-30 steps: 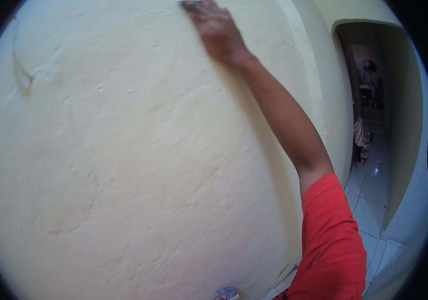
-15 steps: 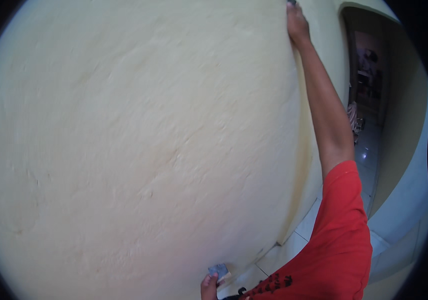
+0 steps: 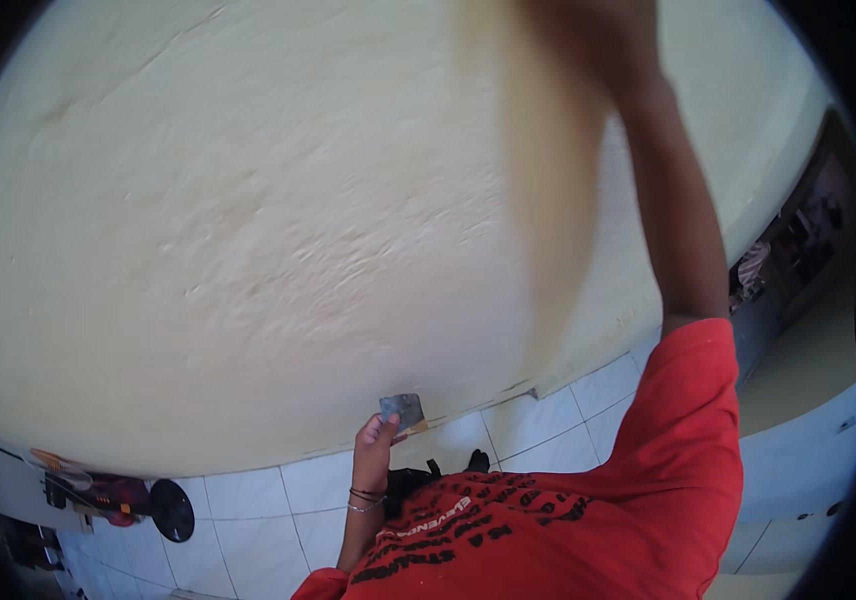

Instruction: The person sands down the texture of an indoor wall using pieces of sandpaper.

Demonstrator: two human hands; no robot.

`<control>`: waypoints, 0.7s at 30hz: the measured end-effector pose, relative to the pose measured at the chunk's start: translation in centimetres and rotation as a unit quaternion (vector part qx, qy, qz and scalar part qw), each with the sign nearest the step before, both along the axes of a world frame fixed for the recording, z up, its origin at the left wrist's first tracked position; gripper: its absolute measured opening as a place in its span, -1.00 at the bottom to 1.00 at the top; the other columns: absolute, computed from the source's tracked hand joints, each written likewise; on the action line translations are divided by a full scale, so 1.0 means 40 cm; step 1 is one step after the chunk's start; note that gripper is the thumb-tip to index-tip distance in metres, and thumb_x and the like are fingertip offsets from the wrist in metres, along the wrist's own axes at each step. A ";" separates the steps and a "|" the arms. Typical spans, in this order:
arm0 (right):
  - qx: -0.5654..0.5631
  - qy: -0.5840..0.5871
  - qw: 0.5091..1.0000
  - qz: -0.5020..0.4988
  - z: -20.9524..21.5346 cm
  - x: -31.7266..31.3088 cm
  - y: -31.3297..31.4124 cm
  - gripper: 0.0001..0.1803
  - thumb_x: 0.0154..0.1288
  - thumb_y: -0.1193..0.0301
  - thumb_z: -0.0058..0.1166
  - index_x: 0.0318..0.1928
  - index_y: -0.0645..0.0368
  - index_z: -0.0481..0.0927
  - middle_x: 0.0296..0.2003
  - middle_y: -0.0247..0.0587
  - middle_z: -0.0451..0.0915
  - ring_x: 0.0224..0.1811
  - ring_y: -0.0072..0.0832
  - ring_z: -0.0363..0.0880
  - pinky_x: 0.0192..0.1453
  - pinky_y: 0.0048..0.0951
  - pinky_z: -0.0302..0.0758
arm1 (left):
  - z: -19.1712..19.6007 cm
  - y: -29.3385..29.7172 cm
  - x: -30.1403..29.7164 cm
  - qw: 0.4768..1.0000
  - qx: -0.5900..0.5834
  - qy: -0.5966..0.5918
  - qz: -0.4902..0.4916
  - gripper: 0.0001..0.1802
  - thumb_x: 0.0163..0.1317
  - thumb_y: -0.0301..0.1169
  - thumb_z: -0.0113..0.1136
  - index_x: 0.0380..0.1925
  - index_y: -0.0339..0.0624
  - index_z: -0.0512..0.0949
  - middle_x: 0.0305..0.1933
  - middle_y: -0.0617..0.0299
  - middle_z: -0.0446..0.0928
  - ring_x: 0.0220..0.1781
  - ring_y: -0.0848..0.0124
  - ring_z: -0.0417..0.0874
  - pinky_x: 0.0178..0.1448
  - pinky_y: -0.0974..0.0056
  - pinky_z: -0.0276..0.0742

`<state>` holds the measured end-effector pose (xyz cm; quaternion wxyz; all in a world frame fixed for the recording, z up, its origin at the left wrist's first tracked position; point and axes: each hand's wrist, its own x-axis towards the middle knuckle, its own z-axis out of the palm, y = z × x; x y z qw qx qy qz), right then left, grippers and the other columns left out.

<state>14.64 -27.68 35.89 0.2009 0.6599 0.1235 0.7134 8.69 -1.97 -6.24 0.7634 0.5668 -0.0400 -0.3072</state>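
Head view looks at a cream, rough-plastered wall (image 3: 248, 230) that fills most of the picture. The right arm (image 3: 683, 230) reaches straight up along the wall, and the right hand (image 3: 588, 30) sits at the very top edge, blurred and cut off, so I cannot tell whether its fingers are spread or closed, or whether it holds anything. The left hand (image 3: 376, 450) is low, near the foot of the wall, with thin bangles on its wrist. Its fingers pinch a small grey square piece, probably sandpaper (image 3: 403, 410), which stands up from the fingertips just in front of the wall's lower edge. Below lies a white tiled floor (image 3: 278, 520). The person wears a red shirt (image 3: 628, 500) with black print. At lower left, a round black disc (image 3: 173, 510) and some small tools (image 3: 88, 490) rest on the floor, well apart from the left hand. A dark doorway (image 3: 798, 250) opens on the right.
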 end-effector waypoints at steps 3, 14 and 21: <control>-0.096 0.176 0.979 0.026 -0.211 -0.008 0.115 -0.56 0.29 0.16 -0.20 0.19 -0.17 0.33 0.14 -0.29 0.39 0.21 -0.40 0.31 0.34 -0.19 0.00 | 0.003 0.001 -0.007 1.000 0.000 -0.006 0.015 -0.79 0.27 -0.28 0.01 -0.24 -0.15 0.50 -0.22 0.35 0.55 -0.16 0.57 0.52 -0.05 0.32 0.47; -0.022 0.136 0.990 0.026 -0.304 -0.011 0.086 -0.57 0.15 0.28 -0.08 0.09 -0.19 0.43 0.16 -0.29 0.36 0.24 -0.42 0.26 0.41 -0.05 -0.28 | -0.036 0.015 0.027 1.000 0.003 -0.019 0.016 -0.82 0.27 -0.32 0.01 -0.49 -0.11 0.40 -0.48 0.44 0.34 -0.40 0.65 0.38 -0.16 0.35 0.53; 0.300 -0.042 0.944 0.131 0.001 -0.139 -0.341 -0.62 0.39 0.30 -0.29 0.10 0.24 0.35 0.10 -0.04 0.34 0.17 -0.23 0.19 0.25 -0.30 0.01 | 0.029 -0.004 0.022 0.999 0.029 -0.019 -0.005 -0.78 0.27 -0.33 0.02 -0.56 -0.07 0.33 -0.54 0.47 0.27 -0.47 0.68 0.33 -0.19 0.36 0.54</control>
